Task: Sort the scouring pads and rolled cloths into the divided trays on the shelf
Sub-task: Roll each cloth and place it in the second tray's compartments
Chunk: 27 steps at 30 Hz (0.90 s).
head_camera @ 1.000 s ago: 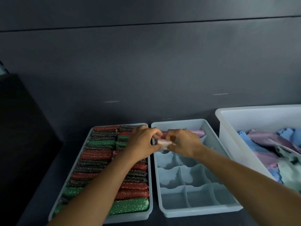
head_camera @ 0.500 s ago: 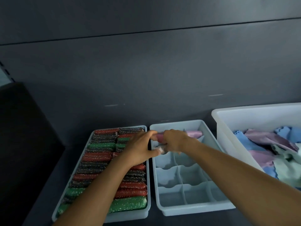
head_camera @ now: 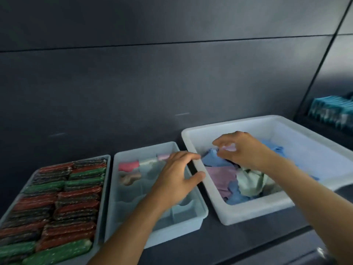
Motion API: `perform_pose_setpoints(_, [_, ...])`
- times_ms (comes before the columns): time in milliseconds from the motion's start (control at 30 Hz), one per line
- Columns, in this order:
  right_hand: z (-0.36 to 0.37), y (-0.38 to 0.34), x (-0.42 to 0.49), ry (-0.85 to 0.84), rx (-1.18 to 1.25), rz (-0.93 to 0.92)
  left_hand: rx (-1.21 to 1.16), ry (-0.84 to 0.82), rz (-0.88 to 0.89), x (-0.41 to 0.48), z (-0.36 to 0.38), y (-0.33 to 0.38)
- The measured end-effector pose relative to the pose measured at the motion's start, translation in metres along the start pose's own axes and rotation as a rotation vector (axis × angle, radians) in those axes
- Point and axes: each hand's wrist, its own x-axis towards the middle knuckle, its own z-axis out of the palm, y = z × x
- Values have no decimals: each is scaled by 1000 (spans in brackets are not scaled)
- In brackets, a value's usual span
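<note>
Dark grey shelf (head_camera: 229,243) carries three containers. Left hand (head_camera: 177,176): fingers spread, empty, over the right rim of the pale blue divided plastic tray (head_camera: 183,230); its far cells hold rolled cloths (head_camera: 129,166). Right hand (head_camera: 242,150): half-curled, empty, above loose coloured cloths (head_camera: 221,178) in the white plastic tub (head_camera: 248,213); fingertip contact is blurred. Glittery red, green and black scouring pads (head_camera: 76,188) at lower left are cut off.

Nothing legible shows anywhere in view. The teal packets (head_camera: 332,113) at the far right carry pale print, but it is too blurred to read. The wrapped scouring pads (head_camera: 57,197) show only glittery specks, with no letters or numbers.
</note>
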Motion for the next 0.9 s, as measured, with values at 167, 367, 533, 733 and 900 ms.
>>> perform_pose_setpoints(167, [-25,51,-29,-163,-389,140,60,-12,31,7,36,20])
perform_pose_setpoints(367, [-32,67,-39,33,-66,85,47,111,-11,7,48,54])
perform_pose_setpoints(533, [-76,25,-40,5,659,-35,-332,98,-147,30,38,88])
perform_pose_setpoints(733, [-106,-9,-20,-84,1036,-73,-687,-77,-172,63,-15,107])
perform_pose_setpoints(900, [-121,-32,-9,-13,1172,18,-612,-164,-225,61,-54,100])
